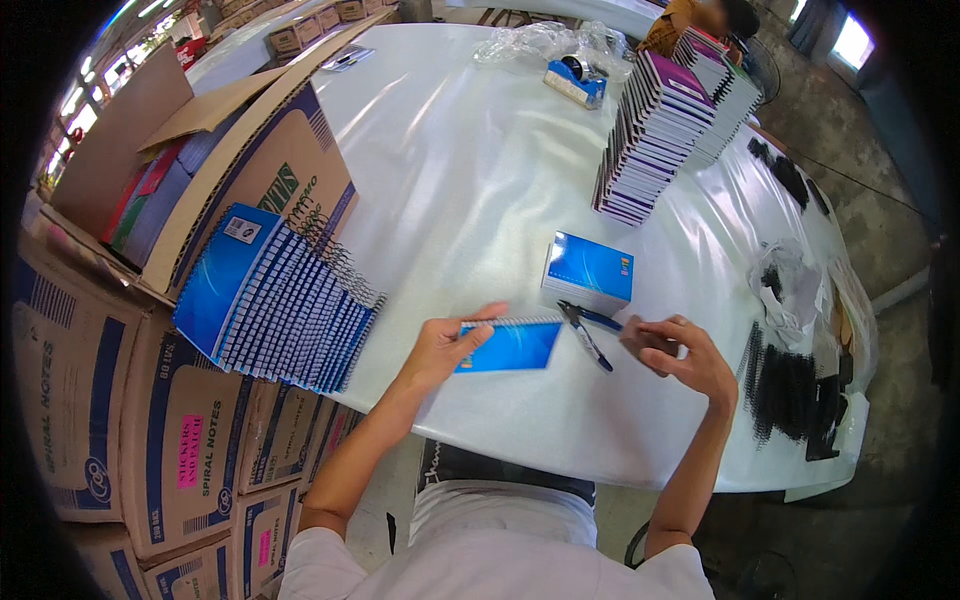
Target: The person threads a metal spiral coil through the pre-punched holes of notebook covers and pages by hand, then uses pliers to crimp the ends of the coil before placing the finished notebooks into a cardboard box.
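My left hand [447, 348] grips a small blue spiral notebook [520, 347] by its left end, with the wire coil along the far edge. In my right hand [690, 355] is a small brown block-like thing [640, 343], blurred and partly covered by the fingers; its kind cannot be made out. Between the hands, pliers [585, 337] with blue and dark handles lie spread on the table. Just beyond the pliers sits a short stack of blue notepads [590, 268], with no coil showing on it.
At left, a leaning row of blue spiral notebooks [285, 305] stands beside an open carton [270, 165]; more cartons [195, 440] are piled below. Farther off are tall purple notebook stacks [655, 135], a tape dispenser [577, 82] and clear plastic [545, 42]. Black coils [782, 390] lie right. Another person [672, 30] is beyond.
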The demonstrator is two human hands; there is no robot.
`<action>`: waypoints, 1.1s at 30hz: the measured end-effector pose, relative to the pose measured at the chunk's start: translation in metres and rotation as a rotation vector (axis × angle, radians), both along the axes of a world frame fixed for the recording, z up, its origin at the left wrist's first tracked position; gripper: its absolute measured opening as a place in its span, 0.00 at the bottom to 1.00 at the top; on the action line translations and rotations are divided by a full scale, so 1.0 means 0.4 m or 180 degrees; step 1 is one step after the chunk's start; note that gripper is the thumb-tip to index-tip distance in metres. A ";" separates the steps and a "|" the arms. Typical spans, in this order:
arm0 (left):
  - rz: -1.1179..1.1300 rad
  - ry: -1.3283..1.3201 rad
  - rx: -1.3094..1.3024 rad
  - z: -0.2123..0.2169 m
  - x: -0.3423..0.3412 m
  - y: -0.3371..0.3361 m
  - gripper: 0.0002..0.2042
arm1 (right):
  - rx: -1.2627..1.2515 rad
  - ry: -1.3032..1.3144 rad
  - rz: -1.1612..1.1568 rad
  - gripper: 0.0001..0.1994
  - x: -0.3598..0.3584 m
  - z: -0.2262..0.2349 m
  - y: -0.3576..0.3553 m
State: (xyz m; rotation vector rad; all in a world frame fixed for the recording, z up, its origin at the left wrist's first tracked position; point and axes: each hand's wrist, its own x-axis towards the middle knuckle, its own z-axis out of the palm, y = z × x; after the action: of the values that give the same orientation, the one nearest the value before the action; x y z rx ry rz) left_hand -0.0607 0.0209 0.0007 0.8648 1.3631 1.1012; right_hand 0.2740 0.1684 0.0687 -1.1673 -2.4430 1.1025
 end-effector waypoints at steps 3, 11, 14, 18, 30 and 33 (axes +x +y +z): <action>0.0278 0.0450 0.1218 -0.010 -0.005 -0.017 0.21 | 0.2792 -0.1740 -0.0534 0.19 0.056 -0.085 -0.032; 0.0344 0.1067 0.1471 -0.088 0.060 -0.029 0.25 | 0.2815 -0.0539 -0.0627 0.24 -0.195 -0.293 -0.129; 0.0613 0.0981 0.1593 -0.043 0.079 -0.028 0.25 | 0.2405 -0.0616 -0.1038 0.24 -0.185 -0.290 -0.123; 0.0418 0.2680 0.2077 -0.039 0.056 -0.032 0.25 | 0.1031 0.0295 -0.1142 0.25 -0.199 -0.190 -0.201; 0.0637 0.2883 0.1435 -0.062 0.087 -0.039 0.28 | 0.2259 0.0299 0.0103 0.27 -0.296 -0.126 -0.321; 0.0717 0.3371 0.1522 -0.053 0.099 -0.040 0.30 | 0.2361 0.0246 0.0114 0.26 -0.298 -0.121 -0.320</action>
State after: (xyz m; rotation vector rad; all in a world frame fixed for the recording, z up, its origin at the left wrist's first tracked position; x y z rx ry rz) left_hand -0.0210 0.0048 -0.0205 1.8414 2.1181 1.2054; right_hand 0.1546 0.0403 0.0203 -0.8125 -2.4581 0.1754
